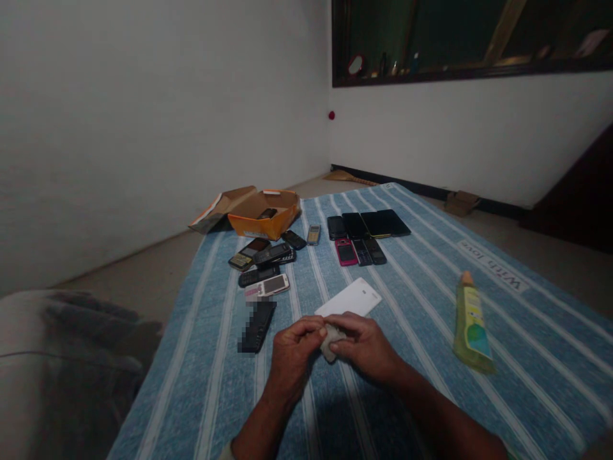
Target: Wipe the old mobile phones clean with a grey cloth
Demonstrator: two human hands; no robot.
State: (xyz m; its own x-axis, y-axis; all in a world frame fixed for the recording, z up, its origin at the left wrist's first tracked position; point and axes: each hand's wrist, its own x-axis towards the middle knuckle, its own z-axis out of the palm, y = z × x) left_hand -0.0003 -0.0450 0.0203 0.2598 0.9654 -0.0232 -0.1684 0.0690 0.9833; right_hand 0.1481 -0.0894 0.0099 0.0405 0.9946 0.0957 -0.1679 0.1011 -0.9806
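Note:
Both my hands meet above the blue striped cloth and pinch a small crumpled pale cloth (pixel 330 345). My left hand (pixel 297 348) has its thumb and fingers closed on its left side. My right hand (pixel 361 345) grips its right side, thumb on top. Just beyond my fingers lies a white phone (pixel 352 298), back side up by its look, its near end partly hidden by my hands. To the left is a black keypad phone (pixel 261 322), partly blurred by pixel blocks. A white and pink phone (pixel 268 285) lies a little farther off.
An open orange box (pixel 261 225) holding a phone stands at the far left. Several old phones (pixel 275 254) are piled before it. Farther right, several phones and dark tablets (pixel 385 223) lie in rows. A yellow-green bottle (pixel 472 329) lies at right on the striped cloth (pixel 421 409).

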